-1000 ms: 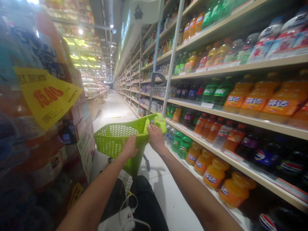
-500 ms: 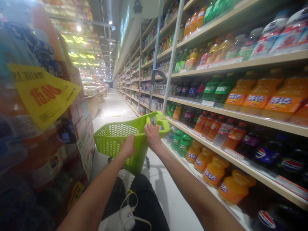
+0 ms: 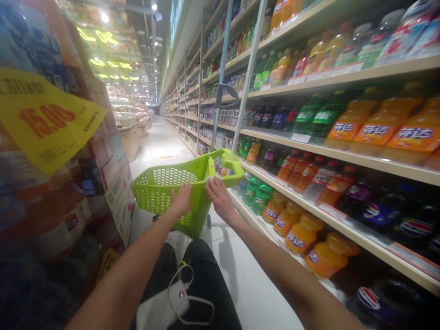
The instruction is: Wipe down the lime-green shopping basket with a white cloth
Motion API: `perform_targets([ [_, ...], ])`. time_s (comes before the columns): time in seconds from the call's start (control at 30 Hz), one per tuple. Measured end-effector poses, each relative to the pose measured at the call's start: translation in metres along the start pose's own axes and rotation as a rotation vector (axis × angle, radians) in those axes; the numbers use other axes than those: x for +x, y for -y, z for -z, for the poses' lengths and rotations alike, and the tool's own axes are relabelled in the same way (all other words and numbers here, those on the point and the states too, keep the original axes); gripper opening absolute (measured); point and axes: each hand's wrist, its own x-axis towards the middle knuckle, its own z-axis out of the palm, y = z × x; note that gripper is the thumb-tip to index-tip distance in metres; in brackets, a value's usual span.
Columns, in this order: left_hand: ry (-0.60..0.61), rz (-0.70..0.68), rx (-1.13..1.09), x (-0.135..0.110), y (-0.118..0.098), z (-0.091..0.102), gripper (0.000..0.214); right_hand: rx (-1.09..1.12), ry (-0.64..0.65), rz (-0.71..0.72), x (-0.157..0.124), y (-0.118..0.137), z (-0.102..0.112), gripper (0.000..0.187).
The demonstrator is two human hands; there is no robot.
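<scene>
A lime-green shopping cart [image 3: 197, 215] with perforated sides stands in front of my knees, tilted in view. My left hand [image 3: 181, 200] lies against its near rim, fingers stretched and thumb apart. On the rim's right part, beside the looped green handle [image 3: 235, 167], my right hand [image 3: 220, 198] has its fingers bent over the edge. Their tips are partly hidden. A white power bank [image 3: 161, 305] with a looped white cable [image 3: 211, 305] rests on my lap over dark trousers.
Shelves of drinks run along the right, with orange soda bottles [image 3: 300, 233] and green bottles [image 3: 263, 197] low down. Stacked goods with a yellow price sign [image 3: 51, 121] stand close on the left. A pale floor aisle [image 3: 156, 137] stretches ahead.
The view has tilted down slightly, and the price sign has shifted left and down. Both hands remain at the cart's rim; the left fingers look a little more spread.
</scene>
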Motion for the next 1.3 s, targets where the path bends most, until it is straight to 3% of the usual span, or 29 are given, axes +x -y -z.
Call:
perform_targets([
  [0.13,-0.002,-0.049,0.005,0.002,0.0,0.0,0.078,0.046,0.113,0.08,-0.037,0.017,-0.024,0.04],
  [0.27,-0.017,-0.111,0.058,-0.002,0.006,-0.012,0.076,0.103,0.169,0.136,-0.068,0.023,-0.037,0.037],
  [0.33,-0.014,-0.102,0.07,-0.006,0.011,-0.021,0.076,0.103,0.108,0.09,-0.064,0.013,-0.031,0.038],
  [0.53,0.011,-0.04,0.07,-0.016,0.022,-0.039,0.076,0.03,-0.061,-0.216,-0.013,-0.028,-0.006,0.044],
  [0.63,0.012,-0.066,0.086,-0.017,0.02,-0.043,0.077,0.049,-0.017,-0.183,-0.019,-0.023,-0.017,0.044],
  [0.83,0.002,-0.152,0.103,-0.02,0.009,-0.052,0.076,0.125,0.168,-0.004,-0.066,0.01,-0.046,0.043],
  [0.93,-0.001,-0.161,0.103,-0.019,0.004,-0.053,0.076,0.099,0.106,-0.054,-0.056,-0.001,-0.037,0.045],
  [1.1,0.011,-0.144,0.093,-0.016,-0.003,-0.049,0.077,0.023,-0.027,-0.23,-0.011,-0.032,-0.019,0.049],
  [1.2,0.014,-0.161,0.083,-0.016,-0.006,-0.047,0.077,0.035,0.033,-0.167,-0.011,-0.029,-0.028,0.048],
  [1.3,-0.008,-0.172,0.083,-0.017,-0.006,-0.048,0.076,0.071,0.13,-0.035,-0.032,-0.012,-0.045,0.046],
])
